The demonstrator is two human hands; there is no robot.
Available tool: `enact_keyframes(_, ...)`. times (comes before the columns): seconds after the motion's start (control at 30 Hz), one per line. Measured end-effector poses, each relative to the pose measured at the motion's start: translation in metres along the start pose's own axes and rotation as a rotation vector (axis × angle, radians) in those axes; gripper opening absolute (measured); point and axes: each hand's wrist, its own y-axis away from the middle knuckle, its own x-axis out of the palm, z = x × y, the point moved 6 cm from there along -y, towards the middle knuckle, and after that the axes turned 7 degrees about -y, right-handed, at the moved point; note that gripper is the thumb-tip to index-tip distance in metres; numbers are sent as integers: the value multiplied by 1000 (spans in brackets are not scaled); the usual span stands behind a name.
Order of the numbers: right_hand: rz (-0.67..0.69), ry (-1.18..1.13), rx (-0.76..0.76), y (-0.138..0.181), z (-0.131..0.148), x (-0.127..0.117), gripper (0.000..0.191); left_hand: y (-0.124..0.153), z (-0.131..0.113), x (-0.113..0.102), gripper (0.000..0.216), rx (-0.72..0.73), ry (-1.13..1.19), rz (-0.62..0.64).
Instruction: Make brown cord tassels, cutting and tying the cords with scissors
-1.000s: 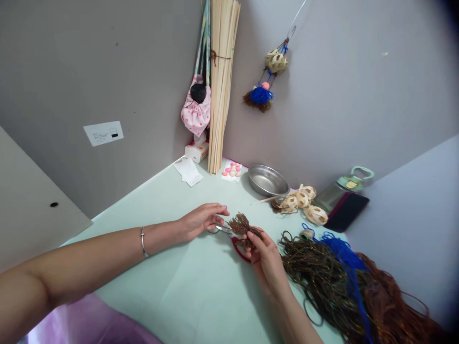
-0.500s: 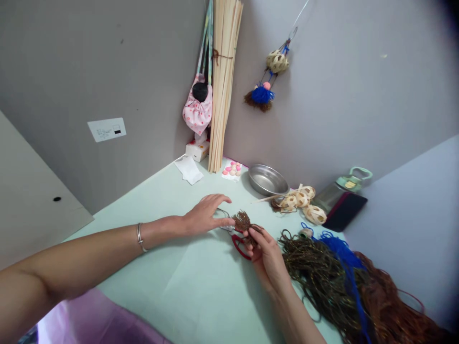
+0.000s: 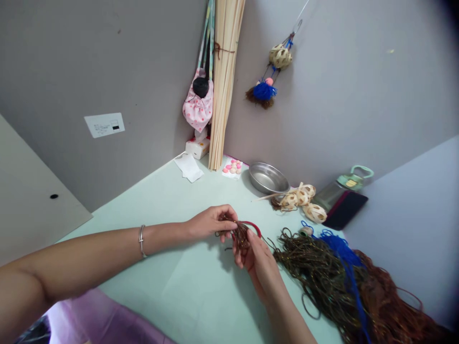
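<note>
My left hand (image 3: pixel 210 222) is closed in a pinch on the top of a small brown thread tassel (image 3: pixel 239 237), a bracelet on its wrist. My right hand (image 3: pixel 258 262) grips the lower part of the same tassel from below. A pair of red-handled scissors (image 3: pixel 251 225) lies on the table right behind the tassel, its loop showing above my right fingers.
A heap of olive, blue and rust cords (image 3: pixel 337 277) lies at the right. Woven straw balls (image 3: pixel 303 200), a metal bowl (image 3: pixel 268 178), a dark phone (image 3: pixel 346 209) and a green bottle (image 3: pixel 349 183) sit behind. Bamboo strips (image 3: pixel 224 81) lean in the corner.
My left hand went from open beside the scissors to pinching the tassel. Both hands drew together with the tassel; the scissors now lie behind it.
</note>
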Motion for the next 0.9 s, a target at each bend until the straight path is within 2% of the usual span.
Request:
enact_keyframes(0.1, 16, 19, -16, 3, 4, -4, 41, 0, -4, -12, 32, -18, 57, -105)
enact_keyframes(0.2, 11, 32, -48, 7, 12, -8, 41, 2, -7, -19, 30, -34, 150, -157)
enact_keyframes(0.33, -17, 108, -84, 10, 24, -12, 35, 3, -6, -15, 29, -62, 172, -123)
enact_keyframes(0.5, -242, 455, -369, 11, 44, -25, 31, 5, -7, -7, 29, -40, 109, -106)
enact_keyframes(0.67, -245, 812, -311, 8, 43, -35, 35, 7, -6, -4, 30, -49, 54, -86)
enact_keyframes(0.77, -303, 833, -438, 15, 56, -35, 32, 6, -4, 0, 29, -21, 20, -33)
enact_keyframes(0.83, -236, 772, -450, 17, 57, -27, 27, 6, -2, 6, 29, -1, 4, 14)
enact_keyframes(0.9, -100, 693, -383, 16, 49, -15, 23, 6, -1, 12, 30, -1, -1, 61)
